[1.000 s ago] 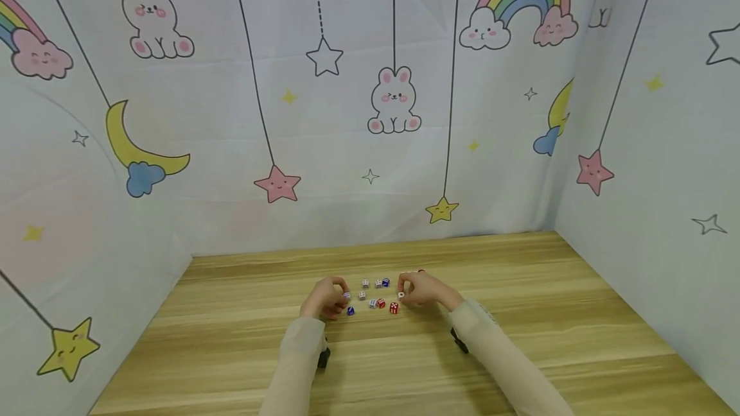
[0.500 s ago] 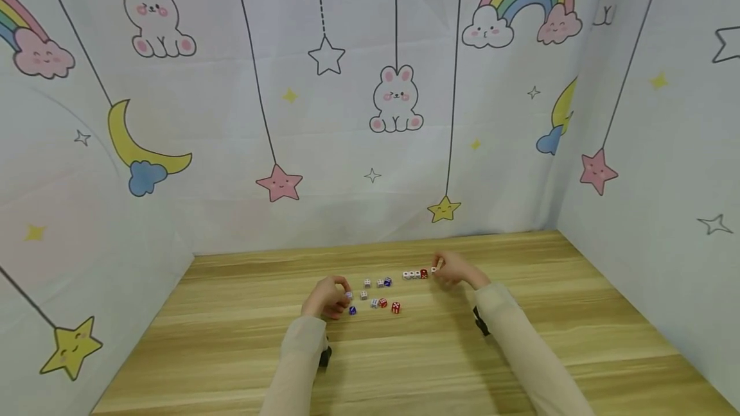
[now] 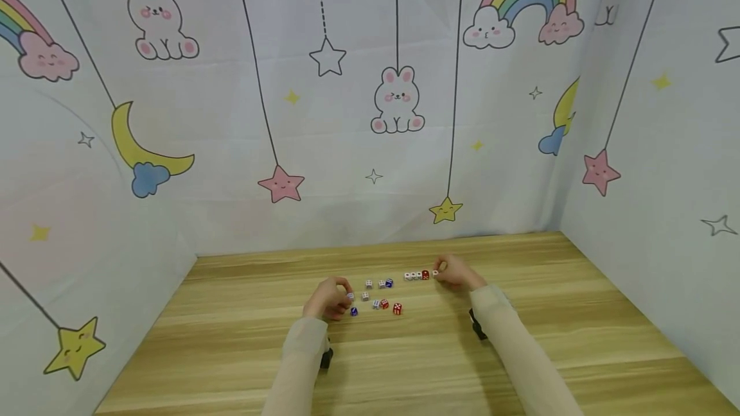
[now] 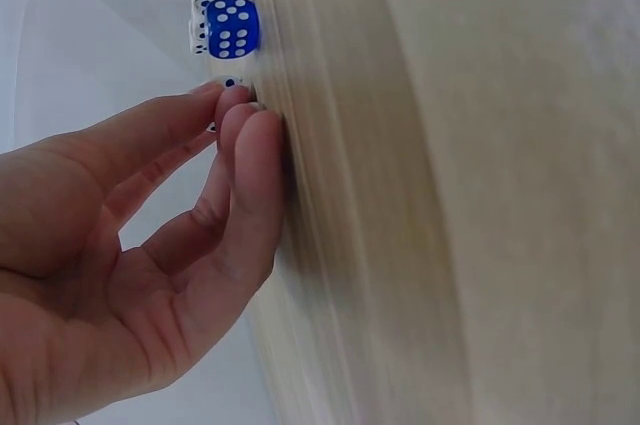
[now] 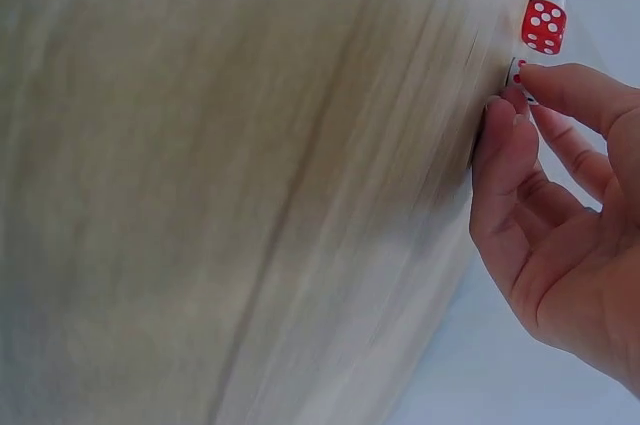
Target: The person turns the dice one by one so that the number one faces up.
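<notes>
My right hand (image 3: 455,273) pinches a small white die (image 5: 517,72) at the table's back right. Just left of it, a red die (image 3: 425,275) ends a short row of white dice (image 3: 413,276), with a narrow gap between the red die and the pinched one. My left hand (image 3: 328,298) pinches another white die (image 4: 231,83), mostly hidden by the fingertips. A blue die (image 4: 233,28) sits close to those fingertips. Between the hands lie scattered dice: white ones (image 3: 369,284), a second blue die (image 3: 389,283) and a larger red die (image 3: 397,309).
The wood-grain table (image 3: 405,364) carries all the dice. A white cloth wall (image 3: 324,223) with printed rabbits and stars rises behind the table's back edge, and more cloth closes both sides.
My right hand has carried its white die from the scattered dice back and right to the row's right end, uncovering the row. My left hand stays in place.
</notes>
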`<state>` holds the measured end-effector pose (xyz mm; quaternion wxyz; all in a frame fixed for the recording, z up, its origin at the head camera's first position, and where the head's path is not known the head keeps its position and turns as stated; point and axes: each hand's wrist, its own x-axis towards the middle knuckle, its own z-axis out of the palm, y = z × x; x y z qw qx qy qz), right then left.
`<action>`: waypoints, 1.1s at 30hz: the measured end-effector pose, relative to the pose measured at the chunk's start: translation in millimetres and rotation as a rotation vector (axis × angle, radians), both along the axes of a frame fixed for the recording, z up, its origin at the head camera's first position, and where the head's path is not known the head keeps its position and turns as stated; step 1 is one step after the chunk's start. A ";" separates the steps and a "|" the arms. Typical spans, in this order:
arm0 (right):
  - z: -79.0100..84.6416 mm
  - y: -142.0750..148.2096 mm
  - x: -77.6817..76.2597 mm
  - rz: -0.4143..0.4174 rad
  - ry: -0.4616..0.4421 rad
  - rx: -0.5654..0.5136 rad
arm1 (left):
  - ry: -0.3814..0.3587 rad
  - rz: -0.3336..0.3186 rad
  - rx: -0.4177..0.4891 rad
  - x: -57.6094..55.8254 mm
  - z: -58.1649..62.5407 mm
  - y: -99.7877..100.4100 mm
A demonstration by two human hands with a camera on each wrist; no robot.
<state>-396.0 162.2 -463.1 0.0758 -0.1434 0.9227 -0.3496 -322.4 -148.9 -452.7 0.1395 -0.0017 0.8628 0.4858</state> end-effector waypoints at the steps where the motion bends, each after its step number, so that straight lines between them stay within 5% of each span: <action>1: -1.5 -0.1 -0.9 0.001 -0.001 -0.005 | -0.001 -0.001 0.001 -0.5 -0.8 -0.2; 18: -2.5 -1.9 -3.4 0.020 -0.067 -0.070 | -0.009 0.016 -0.031 -4.2 -3.7 0.8; 33: 0.5 -5.2 1.4 -0.089 -0.157 -0.101 | 0.022 -0.055 0.001 -0.7 0.2 -1.9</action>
